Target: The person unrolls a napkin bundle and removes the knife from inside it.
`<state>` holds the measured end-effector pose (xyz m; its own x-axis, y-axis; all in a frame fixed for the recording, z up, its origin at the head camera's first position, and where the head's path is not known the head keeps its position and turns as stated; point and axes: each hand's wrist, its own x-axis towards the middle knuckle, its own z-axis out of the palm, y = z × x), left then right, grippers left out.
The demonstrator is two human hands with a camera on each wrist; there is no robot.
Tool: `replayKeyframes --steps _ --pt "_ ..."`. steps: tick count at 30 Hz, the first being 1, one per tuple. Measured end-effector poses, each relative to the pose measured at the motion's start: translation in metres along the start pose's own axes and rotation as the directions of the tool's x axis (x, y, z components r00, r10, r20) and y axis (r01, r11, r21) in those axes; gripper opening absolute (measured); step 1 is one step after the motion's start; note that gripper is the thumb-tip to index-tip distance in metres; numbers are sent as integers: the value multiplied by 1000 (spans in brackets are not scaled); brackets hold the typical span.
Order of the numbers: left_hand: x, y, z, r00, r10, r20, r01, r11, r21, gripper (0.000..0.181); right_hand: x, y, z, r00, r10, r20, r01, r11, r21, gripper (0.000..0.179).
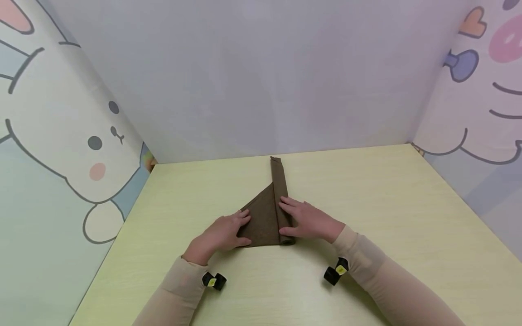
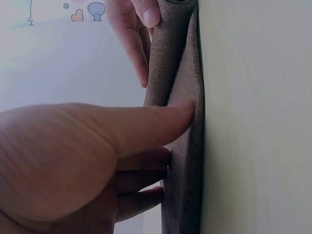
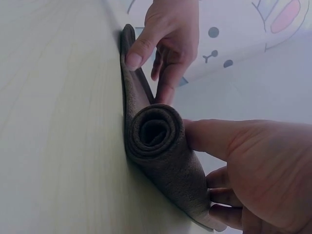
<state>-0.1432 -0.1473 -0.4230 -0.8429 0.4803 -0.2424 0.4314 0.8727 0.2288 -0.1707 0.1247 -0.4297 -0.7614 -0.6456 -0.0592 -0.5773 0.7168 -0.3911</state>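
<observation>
A brown cloth [image 1: 262,222] lies on the table, its right side wound into a tube and its left side a flat folded flap with a slanted upper edge. The roll [image 1: 279,179] reaches past the flap toward the table's far edge, and its near end [image 3: 154,131] shows spiral layers. My left hand [image 1: 222,232] rests on the flap's left part, thumb near the front edge and fingers spread. On the roll, my right hand [image 1: 307,220] presses with extended fingers and thumb; the right wrist view shows the thumb beside the spiral end.
The pale wood table [image 1: 408,217] extends around the cloth. A plain light backdrop [image 1: 261,81] stands behind it, with cartoon-printed panels [image 1: 53,113] at both sides. Small black cameras [image 1: 332,274] are strapped at both wrists.
</observation>
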Motion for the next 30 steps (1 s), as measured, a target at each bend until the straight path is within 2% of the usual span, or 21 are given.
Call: replayKeyframes --steps 18,30 --pt "0 -3 -2 1000 -2 8 2 1000 -13 70 -5 3 -7 999 9 38 -11 999 46 78" --pt "3 4 3 999 -42 6 41 995 94 70 -5 1 -8 999 0 36 -2 999 54 78"
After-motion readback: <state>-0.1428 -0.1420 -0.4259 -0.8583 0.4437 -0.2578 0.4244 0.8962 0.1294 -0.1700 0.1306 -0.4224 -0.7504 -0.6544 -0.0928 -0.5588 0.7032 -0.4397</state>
